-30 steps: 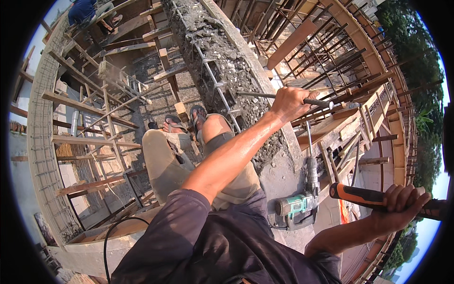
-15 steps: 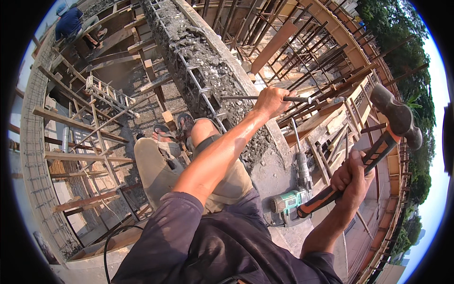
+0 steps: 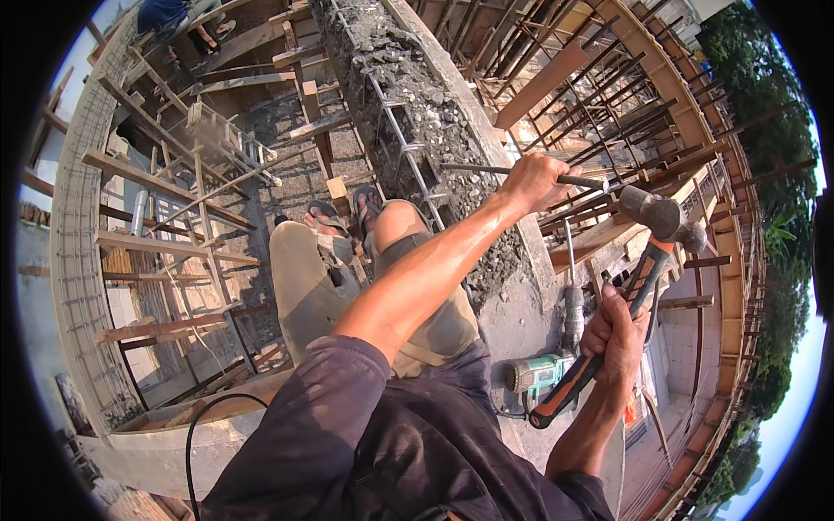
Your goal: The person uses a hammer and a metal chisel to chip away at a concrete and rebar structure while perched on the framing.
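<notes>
Left hand (image 3: 539, 184): you have it curled tight around a long metal rod (image 3: 478, 168), nearer the rod's flat right end.
Metal rod: it slants a little over the broken concrete (image 3: 452, 122), out in front of you. Its left end is by the rough stones, but I cannot tell if the tip touches them.
Right hand (image 3: 615, 339): you have it wrapped around the handle of a big hammer (image 3: 645, 276).
Hammer: its handle is black and orange and leans up to the right. Its dark head is just beside the rod's flat end.
Drill (image 3: 537, 373): this big green and grey tool lies on the grey concrete near your right arm. The low end of your hammer handle covers a bit of it.
Your feet: you wear sandals (image 3: 369, 204), and your knees are bent.
Wood beams (image 3: 169, 187): lots of them criss-cross on your left.
Black cord (image 3: 193, 434): it bends beside your left sleeve.
Other person (image 3: 162, 16): someone in blue is far off, top left.
</notes>
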`<state>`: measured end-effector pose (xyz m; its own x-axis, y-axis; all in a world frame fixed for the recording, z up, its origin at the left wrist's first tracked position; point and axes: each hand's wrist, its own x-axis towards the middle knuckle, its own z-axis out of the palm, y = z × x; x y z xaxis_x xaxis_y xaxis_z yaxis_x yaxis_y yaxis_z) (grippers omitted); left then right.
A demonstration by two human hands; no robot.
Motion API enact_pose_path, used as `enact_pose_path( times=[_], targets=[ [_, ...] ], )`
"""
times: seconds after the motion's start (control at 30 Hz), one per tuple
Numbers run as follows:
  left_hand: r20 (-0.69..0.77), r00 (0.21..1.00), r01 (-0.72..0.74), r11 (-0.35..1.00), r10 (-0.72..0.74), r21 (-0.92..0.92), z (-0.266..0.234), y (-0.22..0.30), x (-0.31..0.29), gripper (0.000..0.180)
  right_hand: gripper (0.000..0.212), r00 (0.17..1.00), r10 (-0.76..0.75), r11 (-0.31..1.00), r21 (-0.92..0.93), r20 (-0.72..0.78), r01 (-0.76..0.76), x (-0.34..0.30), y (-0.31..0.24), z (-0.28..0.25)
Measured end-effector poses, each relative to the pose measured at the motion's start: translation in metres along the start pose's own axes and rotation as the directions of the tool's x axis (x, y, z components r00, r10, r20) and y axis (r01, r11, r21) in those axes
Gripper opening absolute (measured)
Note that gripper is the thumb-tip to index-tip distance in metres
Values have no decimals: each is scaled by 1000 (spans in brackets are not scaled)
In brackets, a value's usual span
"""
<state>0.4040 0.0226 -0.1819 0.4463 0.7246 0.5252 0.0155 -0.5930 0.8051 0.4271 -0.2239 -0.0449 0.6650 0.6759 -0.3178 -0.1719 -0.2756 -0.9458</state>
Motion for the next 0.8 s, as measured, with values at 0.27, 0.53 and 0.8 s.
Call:
enact_pose_path(
  times=[0.27, 0.53, 0.8],
  targets=[
    [48, 999, -25, 999, 23, 46, -5, -3, -1, 32, 45, 337, -907, 308, 146, -254, 940, -42, -154, -82],
    [52, 998, -20, 999, 18, 34, 0, 1, -3, 32, 25, 994, 73, 997, 14, 77, -75, 16, 14, -8],
    [94, 992, 78, 996, -82, 47, -3, -4, 4, 32, 38, 732, -592, 759, 72, -338, 647, -36, -92, -52]
  ],
)
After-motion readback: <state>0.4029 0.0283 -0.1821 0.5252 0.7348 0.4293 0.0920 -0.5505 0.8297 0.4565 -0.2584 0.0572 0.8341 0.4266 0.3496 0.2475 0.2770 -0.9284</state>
